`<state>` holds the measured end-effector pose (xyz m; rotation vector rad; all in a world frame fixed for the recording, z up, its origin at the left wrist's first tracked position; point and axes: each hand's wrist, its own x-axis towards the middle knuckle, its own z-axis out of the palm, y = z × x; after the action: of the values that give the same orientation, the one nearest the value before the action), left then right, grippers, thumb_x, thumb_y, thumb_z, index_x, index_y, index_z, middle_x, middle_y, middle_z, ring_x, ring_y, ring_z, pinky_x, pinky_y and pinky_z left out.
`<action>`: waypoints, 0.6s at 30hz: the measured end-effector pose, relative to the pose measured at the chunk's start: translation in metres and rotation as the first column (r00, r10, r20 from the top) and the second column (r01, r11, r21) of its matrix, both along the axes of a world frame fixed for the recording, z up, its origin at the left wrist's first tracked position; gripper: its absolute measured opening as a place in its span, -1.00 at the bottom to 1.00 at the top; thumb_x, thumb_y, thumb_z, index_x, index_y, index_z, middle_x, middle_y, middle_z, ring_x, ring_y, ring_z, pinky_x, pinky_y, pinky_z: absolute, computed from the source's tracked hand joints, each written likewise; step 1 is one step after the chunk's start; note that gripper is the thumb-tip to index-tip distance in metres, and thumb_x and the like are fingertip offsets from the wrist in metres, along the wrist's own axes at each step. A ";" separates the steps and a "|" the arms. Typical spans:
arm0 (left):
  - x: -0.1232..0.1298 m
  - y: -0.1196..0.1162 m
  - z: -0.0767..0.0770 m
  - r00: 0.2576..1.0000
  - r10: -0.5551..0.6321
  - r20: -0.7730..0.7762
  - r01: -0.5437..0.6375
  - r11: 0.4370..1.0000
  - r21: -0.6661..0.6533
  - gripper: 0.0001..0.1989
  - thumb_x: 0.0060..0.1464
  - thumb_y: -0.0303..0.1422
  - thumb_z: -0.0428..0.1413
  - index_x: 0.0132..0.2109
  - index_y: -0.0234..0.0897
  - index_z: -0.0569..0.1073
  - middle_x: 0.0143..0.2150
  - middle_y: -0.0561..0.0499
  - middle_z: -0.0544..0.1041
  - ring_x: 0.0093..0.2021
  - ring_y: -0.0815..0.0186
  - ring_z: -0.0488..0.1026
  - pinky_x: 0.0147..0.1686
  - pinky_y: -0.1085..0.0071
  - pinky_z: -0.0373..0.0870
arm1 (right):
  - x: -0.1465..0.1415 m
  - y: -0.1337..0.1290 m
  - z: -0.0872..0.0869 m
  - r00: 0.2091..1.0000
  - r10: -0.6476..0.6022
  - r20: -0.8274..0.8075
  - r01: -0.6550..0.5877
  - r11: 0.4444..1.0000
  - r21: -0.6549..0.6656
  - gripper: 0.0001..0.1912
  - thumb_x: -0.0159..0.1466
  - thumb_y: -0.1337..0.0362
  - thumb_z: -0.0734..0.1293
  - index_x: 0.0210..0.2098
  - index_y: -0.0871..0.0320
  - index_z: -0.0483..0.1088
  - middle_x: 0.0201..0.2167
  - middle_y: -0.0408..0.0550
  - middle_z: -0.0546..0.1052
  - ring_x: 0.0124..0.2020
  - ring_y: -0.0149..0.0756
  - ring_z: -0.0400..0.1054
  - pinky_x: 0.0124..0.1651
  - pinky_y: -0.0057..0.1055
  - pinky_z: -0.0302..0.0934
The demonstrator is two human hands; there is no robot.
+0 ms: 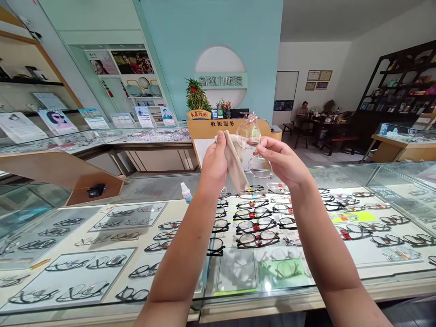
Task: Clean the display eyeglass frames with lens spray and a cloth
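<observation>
My left hand point(215, 160) is closed on a beige cleaning cloth point(235, 164), which hangs down beside the thumb. To its right, my right hand point(281, 159) pinches a pair of clear-framed eyeglasses point(260, 167) between thumb and fingers, holding it up in the air above the glass counter. One lens of the glasses is turned up near the cloth; whether the cloth touches it I cannot tell. Under both hands, several rows of eyeglasses point(256, 224) lie inside the display case. A small white spray bottle point(186, 193) stands left of my left forearm.
The glass display counter point(238, 294) runs across the front, with another glass case point(150, 135) behind on the left. A wooden cashier desk point(225, 125) with a plant point(196, 96) stands at the back. A person point(303, 109) sits at a dark table far right.
</observation>
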<state>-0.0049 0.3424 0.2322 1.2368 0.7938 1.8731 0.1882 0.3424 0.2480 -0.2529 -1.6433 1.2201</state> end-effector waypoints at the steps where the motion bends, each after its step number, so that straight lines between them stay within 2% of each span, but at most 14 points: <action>1: 0.000 0.000 0.000 1.000 0.001 -0.006 -0.001 1.000 0.001 -0.41 0.12 0.32 0.26 -0.19 -0.14 0.59 -0.29 -0.07 0.67 -0.21 0.17 0.67 -0.35 0.35 0.57 | -0.001 0.000 0.000 1.000 0.001 0.010 -0.001 1.000 -0.001 -0.73 0.28 -0.01 0.58 -0.37 -0.01 0.57 -0.21 -0.11 0.58 0.12 -0.17 0.42 0.25 -0.19 0.22; 9: -0.001 -0.003 0.003 1.000 0.025 0.000 -0.025 1.000 0.016 -0.42 0.12 0.31 0.27 -0.20 -0.13 0.61 -0.20 -0.08 0.69 -0.14 0.17 0.67 -0.29 0.35 0.60 | -0.001 -0.001 -0.002 0.998 -0.014 0.060 0.016 0.999 -0.028 -0.74 0.30 0.03 0.58 -0.38 0.02 0.57 -0.14 -0.10 0.57 0.21 -0.20 0.36 0.20 -0.29 0.21; 12: 0.002 -0.007 0.004 1.000 0.001 -0.016 -0.001 0.999 0.036 -0.42 0.14 0.32 0.25 -0.20 -0.13 0.63 -0.20 -0.10 0.68 -0.14 0.16 0.66 -0.24 0.31 0.62 | -0.003 0.002 -0.005 0.993 0.044 0.107 -0.038 0.998 -0.055 -0.73 0.31 0.01 0.57 -0.35 0.03 0.58 -0.16 -0.13 0.59 0.02 -0.25 0.41 0.13 -0.29 0.22; 15: 0.005 -0.007 0.003 0.999 -0.020 -0.033 0.022 0.998 0.054 -0.42 0.16 0.30 0.24 -0.19 -0.14 0.63 -0.22 -0.11 0.68 -0.15 0.15 0.66 -0.21 0.29 0.61 | -0.006 0.005 -0.006 0.981 0.098 0.164 -0.089 0.994 -0.067 -0.71 0.29 -0.01 0.58 -0.34 0.04 0.58 -0.27 -0.18 0.57 -0.20 -0.32 0.36 0.02 -0.29 0.22; 18: 0.004 -0.003 -0.001 0.999 -0.007 -0.045 0.009 0.999 0.046 -0.43 0.18 0.29 0.23 -0.15 -0.14 0.64 -0.23 -0.11 0.68 -0.14 0.14 0.67 -0.19 0.28 0.61 | -0.007 0.006 -0.006 0.981 0.117 0.152 -0.106 0.991 -0.076 -0.71 0.29 0.00 0.58 -0.35 0.05 0.57 -0.32 -0.20 0.53 -0.26 -0.35 0.32 -0.05 -0.31 0.19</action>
<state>-0.0004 0.3394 0.2315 1.3122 0.7724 1.8730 0.1813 0.3482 0.2419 -0.3092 -1.7727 1.3714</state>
